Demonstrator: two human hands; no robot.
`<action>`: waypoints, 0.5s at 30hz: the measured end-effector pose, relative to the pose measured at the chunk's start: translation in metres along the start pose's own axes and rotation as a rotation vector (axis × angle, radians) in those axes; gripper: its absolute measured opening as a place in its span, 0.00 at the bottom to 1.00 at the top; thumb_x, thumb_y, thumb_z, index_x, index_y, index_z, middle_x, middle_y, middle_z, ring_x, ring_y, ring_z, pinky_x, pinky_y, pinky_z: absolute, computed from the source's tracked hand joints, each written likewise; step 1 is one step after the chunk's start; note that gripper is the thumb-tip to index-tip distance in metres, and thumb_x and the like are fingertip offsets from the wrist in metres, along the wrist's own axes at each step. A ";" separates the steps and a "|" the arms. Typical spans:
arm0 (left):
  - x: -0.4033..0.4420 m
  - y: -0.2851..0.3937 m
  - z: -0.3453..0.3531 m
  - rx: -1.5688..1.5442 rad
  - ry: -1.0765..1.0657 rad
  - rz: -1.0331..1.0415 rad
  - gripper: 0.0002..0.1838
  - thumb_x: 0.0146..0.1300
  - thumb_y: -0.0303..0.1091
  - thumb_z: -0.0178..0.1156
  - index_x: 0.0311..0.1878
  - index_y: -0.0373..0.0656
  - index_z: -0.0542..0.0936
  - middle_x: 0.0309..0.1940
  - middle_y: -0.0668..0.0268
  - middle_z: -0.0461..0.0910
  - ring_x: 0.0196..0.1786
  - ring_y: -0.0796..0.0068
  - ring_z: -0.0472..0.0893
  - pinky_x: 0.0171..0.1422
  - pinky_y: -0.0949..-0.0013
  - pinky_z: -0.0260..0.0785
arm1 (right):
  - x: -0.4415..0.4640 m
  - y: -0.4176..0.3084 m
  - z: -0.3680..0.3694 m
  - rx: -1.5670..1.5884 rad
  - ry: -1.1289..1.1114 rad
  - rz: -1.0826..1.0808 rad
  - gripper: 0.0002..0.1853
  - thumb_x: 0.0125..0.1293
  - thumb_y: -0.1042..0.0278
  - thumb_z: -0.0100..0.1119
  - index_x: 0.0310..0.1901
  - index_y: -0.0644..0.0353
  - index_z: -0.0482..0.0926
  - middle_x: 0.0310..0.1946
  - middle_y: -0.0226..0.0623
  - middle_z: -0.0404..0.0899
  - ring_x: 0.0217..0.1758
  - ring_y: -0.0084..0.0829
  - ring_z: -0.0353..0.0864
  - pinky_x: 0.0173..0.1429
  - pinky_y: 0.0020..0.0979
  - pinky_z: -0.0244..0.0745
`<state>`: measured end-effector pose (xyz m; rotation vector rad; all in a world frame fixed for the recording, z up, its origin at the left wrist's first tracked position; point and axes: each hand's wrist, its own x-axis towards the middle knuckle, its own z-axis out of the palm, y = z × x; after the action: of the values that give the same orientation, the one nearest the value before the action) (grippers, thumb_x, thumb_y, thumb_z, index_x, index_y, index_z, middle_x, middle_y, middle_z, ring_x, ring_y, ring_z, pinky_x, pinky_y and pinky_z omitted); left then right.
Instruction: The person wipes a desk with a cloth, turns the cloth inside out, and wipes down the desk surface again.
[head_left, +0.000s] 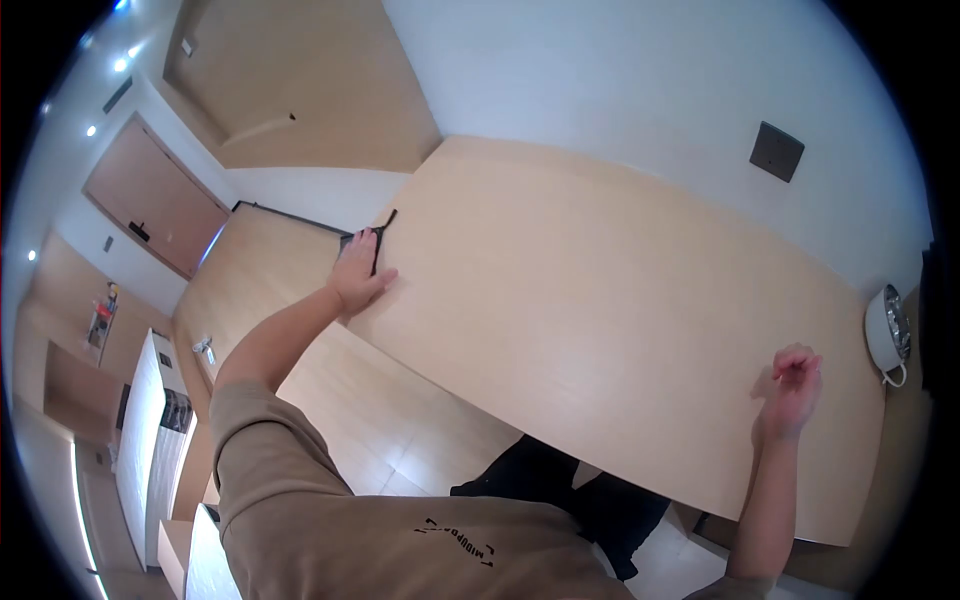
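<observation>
At the far left end of the light wooden tabletop (560, 300), my left hand (358, 274) reaches out with its fingers extended over a small dark flat item (377, 250). The thumb is spread apart from the fingers on the tabletop. A thin black strap sticks out from that item past my fingertips; what kind of thing it is, I cannot tell, since my hand covers most of it. On the right side of the tabletop, my right hand (793, 388) has its fingers curled in, with nothing visible in them.
A white pot-like container (886, 334) with a handle and shiny contents stands at the tabletop's right end. A dark square plate (777, 152) is on the wall. Wooden panelling (310, 90) rises at the far left, with a door (158, 197) beyond.
</observation>
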<state>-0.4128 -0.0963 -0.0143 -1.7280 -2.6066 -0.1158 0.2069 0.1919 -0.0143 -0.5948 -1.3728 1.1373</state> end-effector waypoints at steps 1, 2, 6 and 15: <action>-0.002 0.010 0.000 0.014 -0.004 0.011 0.55 0.64 0.65 0.52 0.75 0.23 0.51 0.77 0.37 0.48 0.81 0.40 0.45 0.83 0.51 0.37 | 0.000 0.000 0.001 -0.018 0.014 -0.009 0.25 0.81 0.53 0.32 0.27 0.58 0.67 0.25 0.32 0.64 0.32 0.26 0.63 0.40 0.29 0.58; -0.004 0.020 0.002 -0.021 0.003 0.081 0.56 0.62 0.65 0.55 0.75 0.23 0.51 0.77 0.35 0.46 0.81 0.39 0.45 0.83 0.50 0.37 | 0.000 0.001 0.000 -0.023 0.003 -0.017 0.25 0.81 0.53 0.32 0.27 0.58 0.67 0.25 0.32 0.65 0.32 0.26 0.63 0.40 0.29 0.58; -0.014 0.104 -0.008 -0.086 -0.032 0.337 0.59 0.59 0.66 0.58 0.74 0.22 0.50 0.77 0.34 0.45 0.80 0.37 0.44 0.83 0.48 0.36 | 0.002 0.008 -0.003 -0.057 -0.060 -0.058 0.26 0.81 0.53 0.32 0.26 0.59 0.68 0.24 0.32 0.65 0.32 0.26 0.63 0.41 0.28 0.58; -0.025 0.202 -0.011 -0.213 -0.160 0.760 0.58 0.59 0.69 0.56 0.74 0.24 0.53 0.77 0.36 0.48 0.80 0.37 0.47 0.82 0.46 0.35 | 0.006 0.014 -0.019 0.007 0.026 0.028 0.26 0.81 0.53 0.32 0.26 0.58 0.67 0.24 0.31 0.65 0.30 0.25 0.63 0.38 0.28 0.59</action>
<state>-0.2171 -0.0419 0.0069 -2.7577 -1.8810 -0.2526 0.2197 0.2076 -0.0275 -0.6235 -1.3418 1.1532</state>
